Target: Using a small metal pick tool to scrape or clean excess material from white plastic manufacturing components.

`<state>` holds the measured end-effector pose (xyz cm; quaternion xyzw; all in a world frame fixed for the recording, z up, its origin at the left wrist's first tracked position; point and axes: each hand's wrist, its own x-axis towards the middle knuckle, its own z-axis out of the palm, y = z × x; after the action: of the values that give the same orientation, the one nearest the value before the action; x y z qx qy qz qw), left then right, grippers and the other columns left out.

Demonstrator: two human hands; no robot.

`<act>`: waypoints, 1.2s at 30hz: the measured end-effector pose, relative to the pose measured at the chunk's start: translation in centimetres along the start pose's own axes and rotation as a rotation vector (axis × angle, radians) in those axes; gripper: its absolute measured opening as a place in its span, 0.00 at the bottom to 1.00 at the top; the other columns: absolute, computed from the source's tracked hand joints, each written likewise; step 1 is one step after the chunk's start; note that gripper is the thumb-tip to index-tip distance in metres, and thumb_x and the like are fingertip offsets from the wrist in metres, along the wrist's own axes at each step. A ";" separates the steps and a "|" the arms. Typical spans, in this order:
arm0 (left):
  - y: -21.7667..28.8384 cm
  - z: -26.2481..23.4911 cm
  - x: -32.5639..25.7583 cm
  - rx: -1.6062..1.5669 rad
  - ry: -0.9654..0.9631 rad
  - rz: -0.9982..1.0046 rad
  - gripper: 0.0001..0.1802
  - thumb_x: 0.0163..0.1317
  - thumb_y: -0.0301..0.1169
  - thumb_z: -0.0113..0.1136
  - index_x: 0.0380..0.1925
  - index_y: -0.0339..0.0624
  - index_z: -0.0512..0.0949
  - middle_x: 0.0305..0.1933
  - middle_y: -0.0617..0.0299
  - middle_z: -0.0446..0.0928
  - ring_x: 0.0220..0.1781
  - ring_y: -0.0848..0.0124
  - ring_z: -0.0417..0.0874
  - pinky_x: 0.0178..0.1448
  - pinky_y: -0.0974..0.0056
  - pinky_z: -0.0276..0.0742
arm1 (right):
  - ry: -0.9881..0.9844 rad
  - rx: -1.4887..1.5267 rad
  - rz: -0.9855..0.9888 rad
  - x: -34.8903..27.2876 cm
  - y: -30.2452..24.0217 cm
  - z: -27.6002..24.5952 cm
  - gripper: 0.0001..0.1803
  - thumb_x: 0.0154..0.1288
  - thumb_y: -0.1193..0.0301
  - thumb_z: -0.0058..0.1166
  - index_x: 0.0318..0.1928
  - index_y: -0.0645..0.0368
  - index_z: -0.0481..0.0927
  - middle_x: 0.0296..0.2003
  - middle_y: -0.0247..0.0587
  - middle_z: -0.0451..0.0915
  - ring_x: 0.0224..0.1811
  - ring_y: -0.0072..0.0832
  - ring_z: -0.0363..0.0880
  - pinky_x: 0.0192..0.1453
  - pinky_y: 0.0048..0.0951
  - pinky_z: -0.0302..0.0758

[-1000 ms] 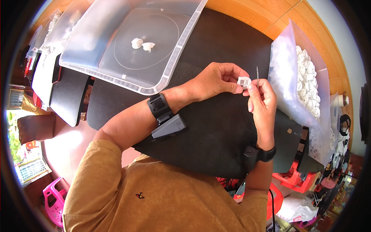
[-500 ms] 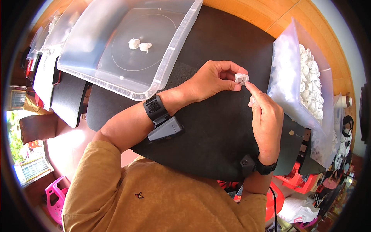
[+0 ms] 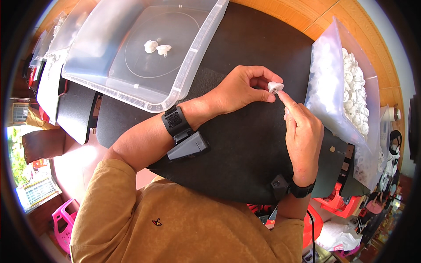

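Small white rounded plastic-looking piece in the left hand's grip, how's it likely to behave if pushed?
The small white rounded plastic-looking piece is probably light, being small enough for a fingertip pinch in the left hand's grip. It seems stiff, showing no visible bend there. Its rounded outline suggests it might roll or rock.

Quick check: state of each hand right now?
Left hand: closed, holding a small white plastic piece.
Right hand: index finger pointing at that piece; whether it holds anything cannot be told.
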<state>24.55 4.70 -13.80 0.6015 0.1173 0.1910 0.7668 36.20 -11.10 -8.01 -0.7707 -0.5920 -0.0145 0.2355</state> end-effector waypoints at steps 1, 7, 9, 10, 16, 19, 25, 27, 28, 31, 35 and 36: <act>0.0 0.0 0.0 -0.006 0.001 -0.005 0.18 0.61 0.19 0.65 0.52 0.36 0.77 0.47 0.62 0.81 0.50 0.77 0.81 0.58 0.70 0.77 | -0.005 -0.007 0.003 0.0 0.0 0.0 0.21 0.61 0.80 0.55 0.53 0.47 0.82 0.25 0.41 0.76 0.25 0.41 0.78 0.30 0.40 0.75; 0.0 0.0 0.0 0.016 0.015 -0.008 0.18 0.60 0.19 0.65 0.51 0.36 0.77 0.47 0.63 0.81 0.49 0.77 0.81 0.58 0.70 0.78 | -0.012 -0.005 0.004 0.0 -0.1 0.0 0.22 0.59 0.81 0.54 0.53 0.47 0.83 0.25 0.40 0.76 0.25 0.41 0.79 0.30 0.40 0.75; 0.0 0.0 0.0 0.013 0.016 -0.009 0.18 0.60 0.19 0.66 0.51 0.36 0.77 0.47 0.63 0.81 0.49 0.77 0.81 0.57 0.70 0.78 | -0.014 -0.001 0.004 0.0 -0.1 0.0 0.22 0.59 0.81 0.54 0.53 0.47 0.83 0.25 0.40 0.76 0.25 0.40 0.79 0.30 0.40 0.75; 0.0 0.0 0.0 0.011 0.016 -0.009 0.18 0.60 0.20 0.66 0.51 0.37 0.77 0.46 0.63 0.81 0.49 0.77 0.81 0.57 0.70 0.78 | -0.016 -0.005 0.006 0.0 -0.1 0.1 0.22 0.59 0.81 0.54 0.53 0.47 0.83 0.25 0.40 0.76 0.25 0.40 0.79 0.30 0.39 0.75; 0.1 0.0 -0.1 0.001 0.016 -0.011 0.18 0.60 0.20 0.66 0.51 0.37 0.77 0.47 0.63 0.80 0.49 0.77 0.80 0.57 0.70 0.77 | -0.024 -0.013 0.024 0.0 -0.1 0.1 0.23 0.59 0.81 0.54 0.53 0.46 0.82 0.26 0.40 0.76 0.26 0.40 0.79 0.30 0.39 0.75; 0.0 0.0 0.0 -0.002 0.018 -0.013 0.18 0.60 0.20 0.66 0.51 0.37 0.77 0.47 0.63 0.80 0.49 0.77 0.80 0.58 0.70 0.77 | -0.028 -0.017 0.030 0.0 -0.1 0.1 0.23 0.59 0.81 0.54 0.53 0.46 0.82 0.26 0.40 0.77 0.26 0.40 0.79 0.31 0.40 0.76; -0.1 0.0 0.0 0.004 0.025 -0.018 0.18 0.59 0.20 0.67 0.51 0.37 0.77 0.47 0.63 0.81 0.50 0.77 0.81 0.58 0.70 0.77 | -0.028 -0.023 0.021 0.0 -0.1 0.1 0.23 0.58 0.81 0.54 0.53 0.46 0.82 0.27 0.39 0.77 0.27 0.40 0.80 0.32 0.40 0.77; -0.1 0.1 0.0 0.007 0.026 -0.017 0.18 0.59 0.20 0.66 0.50 0.36 0.77 0.46 0.63 0.81 0.49 0.77 0.81 0.57 0.70 0.78 | -0.027 -0.024 0.015 0.0 -0.1 0.1 0.23 0.58 0.82 0.54 0.53 0.47 0.82 0.27 0.39 0.78 0.27 0.40 0.80 0.32 0.40 0.77; -0.1 0.1 -0.1 0.011 0.026 -0.016 0.18 0.59 0.19 0.66 0.50 0.36 0.78 0.46 0.63 0.81 0.49 0.76 0.81 0.57 0.70 0.78 | -0.032 -0.036 0.016 -0.1 -0.2 0.1 0.23 0.58 0.82 0.54 0.53 0.47 0.82 0.28 0.39 0.78 0.28 0.40 0.80 0.32 0.40 0.77; -0.1 0.2 -0.1 0.050 0.050 -0.025 0.18 0.59 0.19 0.66 0.50 0.36 0.78 0.45 0.62 0.81 0.48 0.76 0.82 0.56 0.70 0.79 | -0.047 -0.082 0.022 -0.2 -0.3 0.1 0.23 0.58 0.81 0.54 0.53 0.46 0.82 0.28 0.38 0.78 0.28 0.40 0.81 0.32 0.39 0.77; -0.3 0.4 -0.2 0.076 0.059 -0.009 0.17 0.58 0.17 0.65 0.49 0.35 0.79 0.44 0.62 0.82 0.47 0.76 0.82 0.54 0.70 0.79 | -0.070 -0.203 0.009 -0.3 -0.8 0.0 0.21 0.60 0.79 0.53 0.53 0.46 0.83 0.28 0.37 0.77 0.28 0.39 0.81 0.31 0.39 0.77; -0.3 0.4 -0.3 0.116 0.061 -0.012 0.17 0.58 0.17 0.65 0.49 0.35 0.79 0.43 0.61 0.82 0.46 0.76 0.82 0.53 0.70 0.80 | -0.070 -0.203 0.011 -0.3 -0.9 -0.1 0.21 0.60 0.79 0.53 0.53 0.46 0.83 0.28 0.37 0.77 0.28 0.39 0.81 0.31 0.39 0.77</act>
<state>24.53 4.16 -13.99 0.6382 0.1553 0.1975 0.7277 35.32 -11.27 -7.76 -0.7938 -0.5911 -0.0461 0.1352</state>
